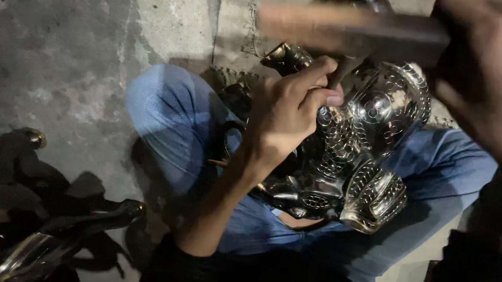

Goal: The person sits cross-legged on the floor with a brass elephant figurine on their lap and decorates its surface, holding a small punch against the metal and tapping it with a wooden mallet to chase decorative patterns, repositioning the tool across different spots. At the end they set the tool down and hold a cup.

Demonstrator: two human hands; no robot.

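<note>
Both hands busy: left hand [288,111] pinches punch [339,76] on embossed metal figure [368,143]; right hand [491,75] grips hammer [353,31].

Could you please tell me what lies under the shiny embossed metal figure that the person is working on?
The metal figure rests on the person's lap, on blue trousers. The concrete floor lies around them. The left hand covers part of the figure, hiding what's beneath there.
</note>
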